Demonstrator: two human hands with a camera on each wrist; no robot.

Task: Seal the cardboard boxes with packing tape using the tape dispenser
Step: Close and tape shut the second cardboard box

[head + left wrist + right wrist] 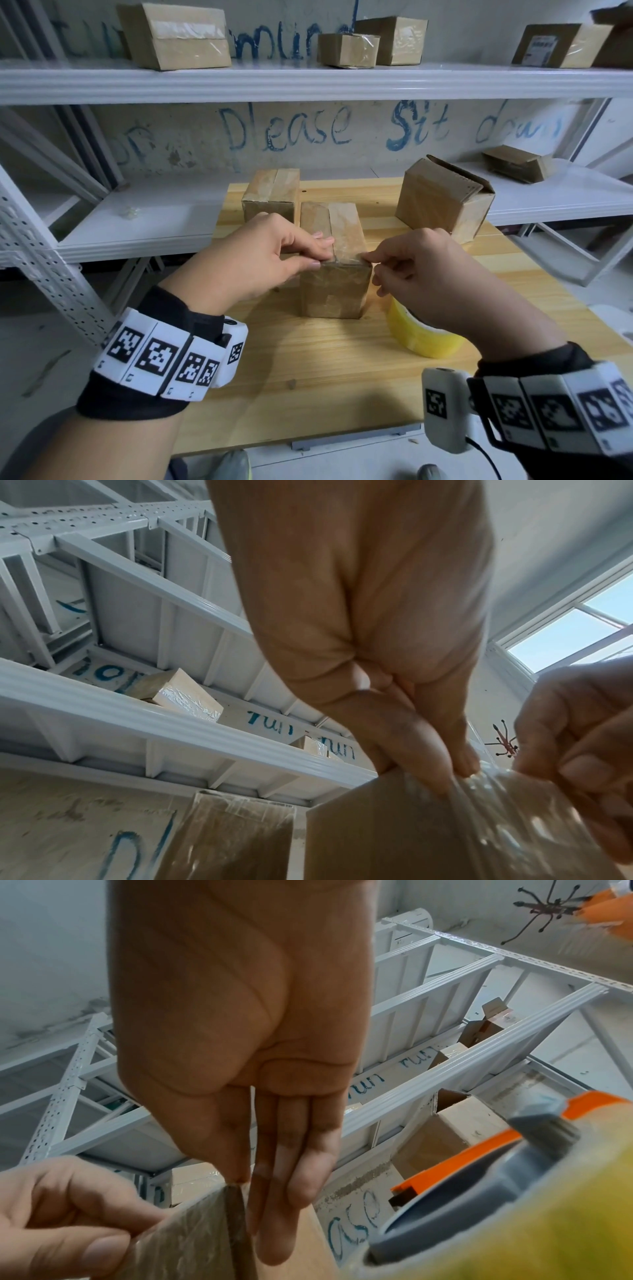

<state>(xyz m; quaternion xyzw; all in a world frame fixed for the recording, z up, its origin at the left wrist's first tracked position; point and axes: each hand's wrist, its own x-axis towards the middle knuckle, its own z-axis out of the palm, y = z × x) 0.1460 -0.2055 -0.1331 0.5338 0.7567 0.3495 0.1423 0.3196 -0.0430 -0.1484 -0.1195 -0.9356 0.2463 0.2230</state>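
left hand (263,257) – pinching box (334,270) near top edge | right hand (428,274) – same edge; fingers straight, pressing tape

Wall (376,150) behind the shelving, blue hand-painted lettering: "Please Sit down" across the middle band, from 11 to 1 o'clock in the head view; partial letters "muni" on the band above, at 12 o'clock, cut by the upper shelf (308,82). Fragments of the same blue lettering in both wrist views, not legible as words. Box with label (561,46) on the upper shelf, at 1 o'clock: white printed label on its face, print too small to read. Wrist bands (164,359): square black-and-white coded markers, no legible characters.
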